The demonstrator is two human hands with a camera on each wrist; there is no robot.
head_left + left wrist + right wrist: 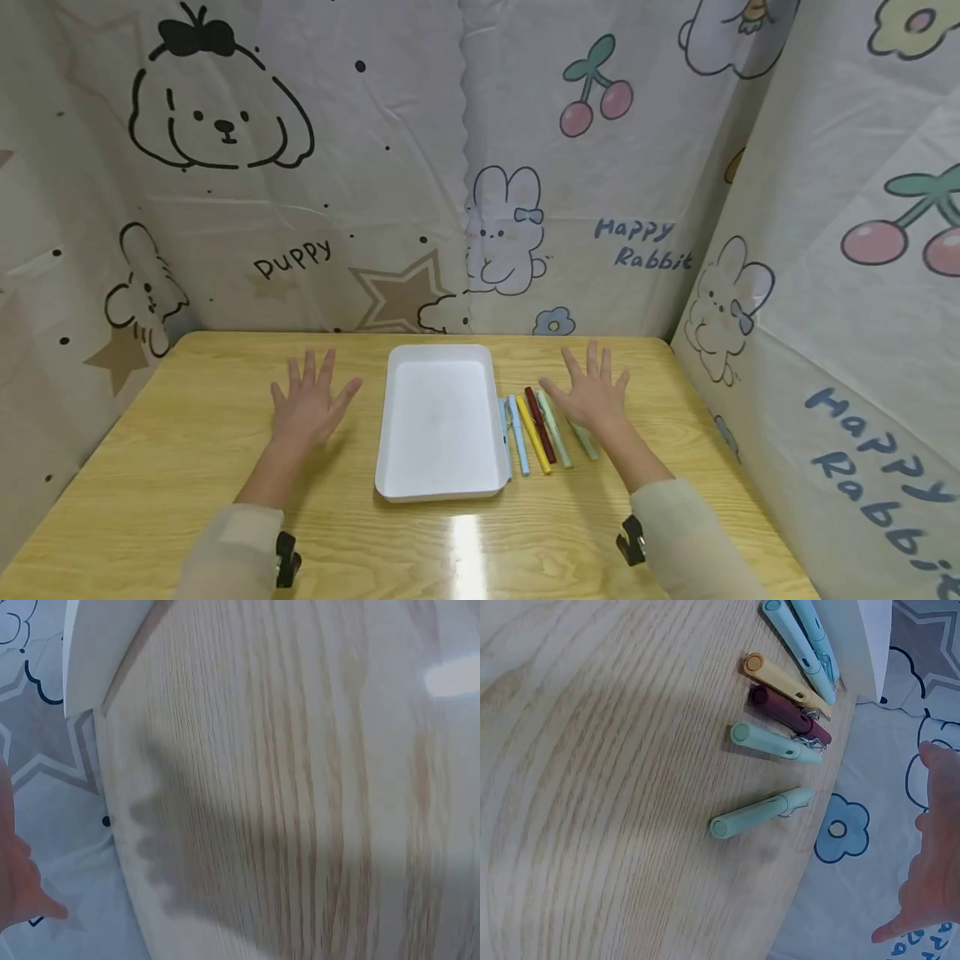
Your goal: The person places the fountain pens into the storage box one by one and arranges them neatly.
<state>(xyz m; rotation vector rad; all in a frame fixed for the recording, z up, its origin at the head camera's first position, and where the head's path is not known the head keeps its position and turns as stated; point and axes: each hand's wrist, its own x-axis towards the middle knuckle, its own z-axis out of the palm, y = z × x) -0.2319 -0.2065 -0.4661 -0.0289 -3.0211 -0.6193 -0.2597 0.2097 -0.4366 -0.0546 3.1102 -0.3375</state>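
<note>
A white rectangular tray (442,421) lies on the wooden table between both hands, with nothing in it. Just right of the tray is a loose row of several pens with clips: blue pens (787,637), a yellow pen (780,678), a dark red pen (786,712) and pale green pens (759,813). My left hand (306,404) is spread left of the tray, fingers straight, holding nothing. Above the pale green pens, my right hand (595,396) is spread too, partly covering one pen in the head view. In the right wrist view that hand touches no pen.
The wooden table (187,433) meets a patterned cloth (360,167) at its back and sides. Each forearm has a black band device (632,540) at the wrist. Light glares off the table's near middle.
</note>
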